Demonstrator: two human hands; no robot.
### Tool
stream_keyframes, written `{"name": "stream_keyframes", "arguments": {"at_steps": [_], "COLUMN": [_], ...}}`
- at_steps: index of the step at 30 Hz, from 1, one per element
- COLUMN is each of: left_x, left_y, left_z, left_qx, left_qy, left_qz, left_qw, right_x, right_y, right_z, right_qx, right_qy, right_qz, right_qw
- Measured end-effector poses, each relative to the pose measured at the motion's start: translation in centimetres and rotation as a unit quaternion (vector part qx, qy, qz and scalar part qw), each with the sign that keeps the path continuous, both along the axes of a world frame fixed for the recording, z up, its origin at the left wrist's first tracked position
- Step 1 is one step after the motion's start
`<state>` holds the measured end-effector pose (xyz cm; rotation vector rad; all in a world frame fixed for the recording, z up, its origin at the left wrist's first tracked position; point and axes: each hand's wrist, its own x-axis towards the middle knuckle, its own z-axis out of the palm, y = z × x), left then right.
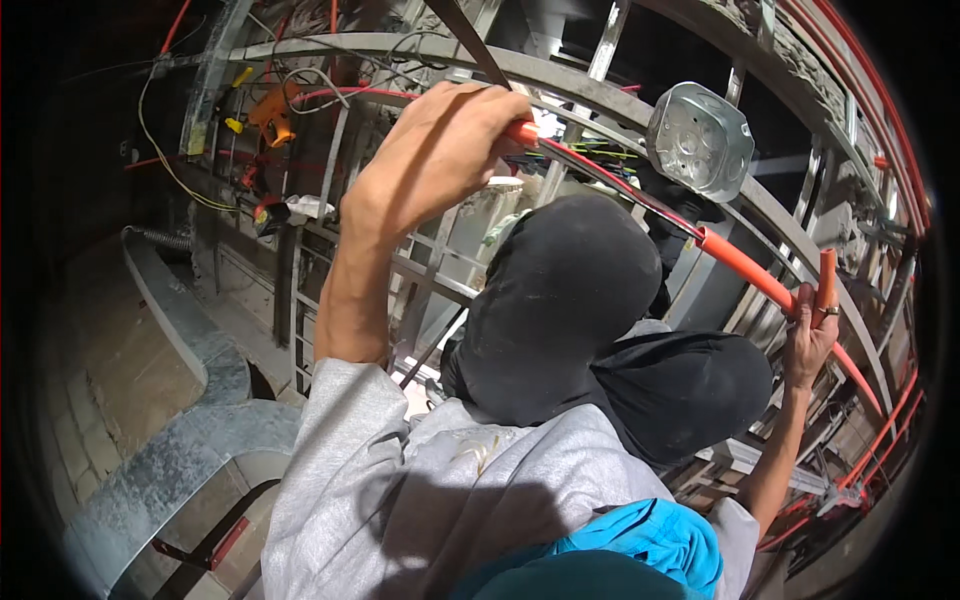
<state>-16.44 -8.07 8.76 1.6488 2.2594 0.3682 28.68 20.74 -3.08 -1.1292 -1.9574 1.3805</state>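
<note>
Teal cloth [650,540], crumpled, at the lower edge; grey shirt [440,520] behind it; two knees in black trousers [565,290], lightly dust-marked. Beyond the knees, two bare hands, set well apart. Left hand [440,140]: raised, fingers curled round a short orange tube end [522,132], smooth and cut off square. Right hand [808,340]: ringed, low at the right, fingers wrapped round a long orange tube [745,268] and a shorter orange piece [827,270] standing upright beside it. Between the hands, spanning the gap, thin wires [625,187]: one glossy red, others dark, slightly bowed, entering the long tube's open mouth. Above the wires, one octagonal metal box [695,145], silvery, with round knockouts. Farther off, a curved metal rail [350,43]; at upper left, one orange power tool [272,115].
</note>
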Motion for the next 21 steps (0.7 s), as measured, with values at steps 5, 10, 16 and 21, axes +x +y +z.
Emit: {"name": "stream_keyframes", "arguments": {"at_steps": [5, 10, 16, 21], "left_x": [-0.8, -1.2, -3.9, -8.6], "left_y": [-2.9, -2.6, -3.2, -3.8], "left_z": [0.8, 4.4, 6.1, 5.3], "left_qx": [0.059, -0.033, 0.001, 0.019], "left_qy": [0.108, 0.091, 0.147, -0.056], "left_qz": [0.004, 0.044, 0.021, 0.02], "left_qw": [0.992, 0.994, 0.989, 0.998], "right_x": [-2.5, -1.7, -2.1, -2.2], "right_y": [-1.5, -0.7, -0.8, -0.9], "right_z": [1.8, 1.8, 2.6, 4.3], "right_qx": [0.059, 0.12, 0.09, 0.068], "right_qy": [-0.055, -0.154, -0.104, -0.206], "right_qz": [0.034, 0.086, 0.085, 0.149], "right_qw": [0.996, 0.977, 0.987, 0.965]}}
